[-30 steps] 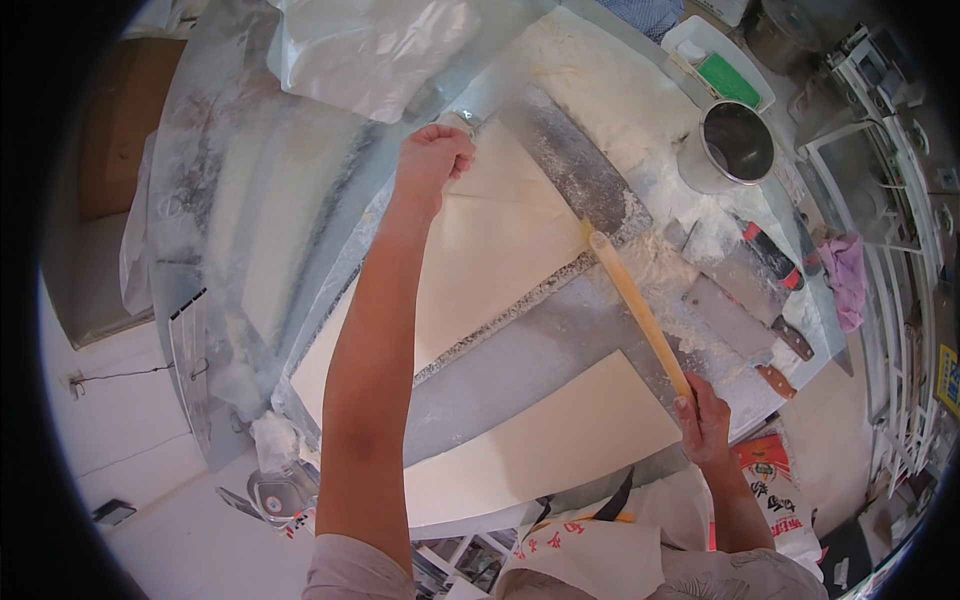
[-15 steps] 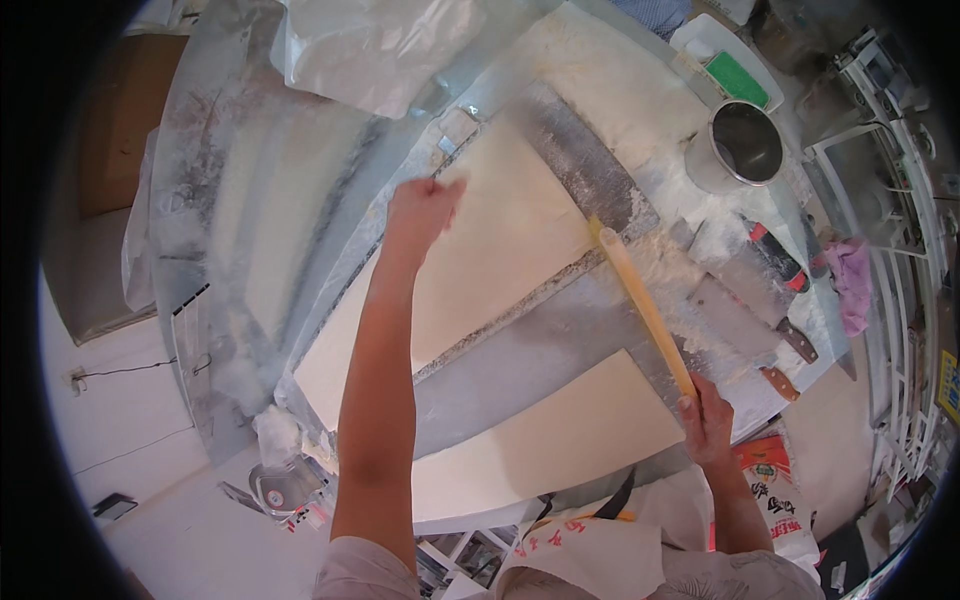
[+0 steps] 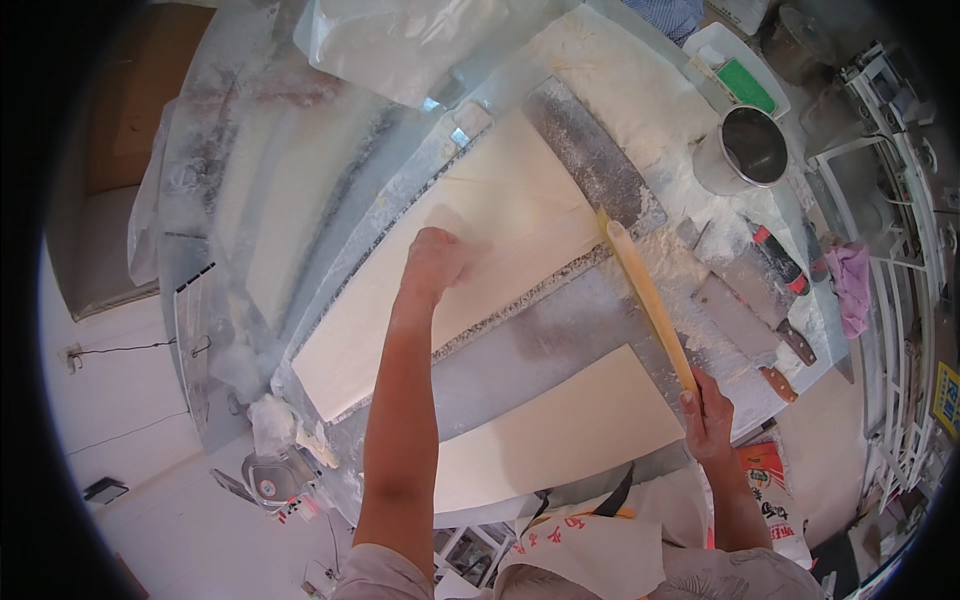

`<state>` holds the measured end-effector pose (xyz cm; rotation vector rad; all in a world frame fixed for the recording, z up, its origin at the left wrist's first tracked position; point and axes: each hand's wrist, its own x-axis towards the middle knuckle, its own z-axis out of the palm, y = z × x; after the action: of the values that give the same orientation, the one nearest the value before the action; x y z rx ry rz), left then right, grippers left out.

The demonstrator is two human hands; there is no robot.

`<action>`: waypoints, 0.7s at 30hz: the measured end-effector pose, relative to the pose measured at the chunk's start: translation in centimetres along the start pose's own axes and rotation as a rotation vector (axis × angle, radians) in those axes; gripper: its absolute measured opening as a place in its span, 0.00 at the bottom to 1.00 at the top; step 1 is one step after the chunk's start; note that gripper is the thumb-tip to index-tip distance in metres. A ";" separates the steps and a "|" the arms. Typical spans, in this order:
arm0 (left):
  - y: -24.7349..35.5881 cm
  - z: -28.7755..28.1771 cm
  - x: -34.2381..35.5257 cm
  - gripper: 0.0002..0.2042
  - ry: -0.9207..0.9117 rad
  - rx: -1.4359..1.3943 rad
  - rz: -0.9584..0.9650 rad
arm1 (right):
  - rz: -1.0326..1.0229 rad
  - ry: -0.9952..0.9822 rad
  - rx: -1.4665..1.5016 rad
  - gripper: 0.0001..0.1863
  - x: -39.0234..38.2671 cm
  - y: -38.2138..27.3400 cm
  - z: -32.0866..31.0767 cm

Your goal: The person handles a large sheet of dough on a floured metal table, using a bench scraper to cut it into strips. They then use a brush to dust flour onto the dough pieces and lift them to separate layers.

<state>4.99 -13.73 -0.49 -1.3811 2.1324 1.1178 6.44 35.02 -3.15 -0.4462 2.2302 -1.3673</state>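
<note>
My left hand [image 3: 437, 264] is closed, held over the upper floured dough sheet [image 3: 510, 190], a wide pale piece that lies on a dark speckled board. A whitish blur hangs beside its fingers, and what they hold is hidden. My right hand [image 3: 709, 413] grips the near end of a long, thin wooden rolling pin [image 3: 652, 300]. A yellowish strip runs along the pin's left side. Its far end points away from me, by the right corner of the upper sheet. A second dough sheet [image 3: 560, 425] lies closer to my body.
Loose flour [image 3: 640, 90] heaps at the far right, beside a steel pot [image 3: 742, 150] and a white tub with a green pad [image 3: 745, 85]. Broad blades with handles [image 3: 737, 315] lie at the right. A clear plastic sheet [image 3: 390, 45] covers the far side.
My left hand has come nearer to me and slightly right over the upper dough sheet. The right hand still holds the rolling pin in nearly the same place. The view has shifted slightly.
</note>
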 end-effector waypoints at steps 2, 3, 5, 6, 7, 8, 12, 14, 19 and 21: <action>-0.2 0.0 0.1 0.16 -0.011 -0.015 0.018 | 0.000 -0.008 0.006 0.18 0.0 0.0 0.0; -0.3 -0.1 0.1 0.15 -0.017 -0.022 0.026 | 0.000 -0.011 0.007 0.18 -0.1 0.0 0.0; 0.2 -0.5 0.0 0.14 -0.106 -0.120 0.060 | 0.000 -0.009 0.006 0.18 -0.1 0.2 0.0; 0.9 -0.6 0.0 0.13 -0.153 -0.169 0.079 | 0.000 -0.003 0.004 0.18 -0.2 0.2 0.0; 1.8 -0.5 0.2 0.13 -0.147 -0.224 0.112 | 0.001 0.004 0.002 0.18 -0.2 0.3 0.0; 3.1 -0.7 0.2 0.12 -0.133 -0.280 0.139 | 0.000 0.003 0.004 0.18 -0.3 0.3 0.0; 8.3 -1.3 2.0 0.10 -0.124 -0.575 0.336 | 0.003 -0.011 0.001 0.18 -0.3 -0.2 -0.3; 10.5 -1.0 2.6 0.10 -0.146 -0.878 0.405 | 0.017 -0.007 0.000 0.18 -0.3 -0.4 -0.5; 5.3 -1.3 -0.7 0.11 0.067 -1.001 0.484 | 0.027 -0.013 0.034 0.19 -1.1 -1.1 -0.4; -1.3 -0.6 -4.0 0.11 0.160 -0.975 0.498 | 0.046 -0.059 0.110 0.19 -1.4 -2.4 0.3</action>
<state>7.98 -12.11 1.98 -1.2961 2.1698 2.5509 7.78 34.46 -0.83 -0.3895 2.0930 -1.4258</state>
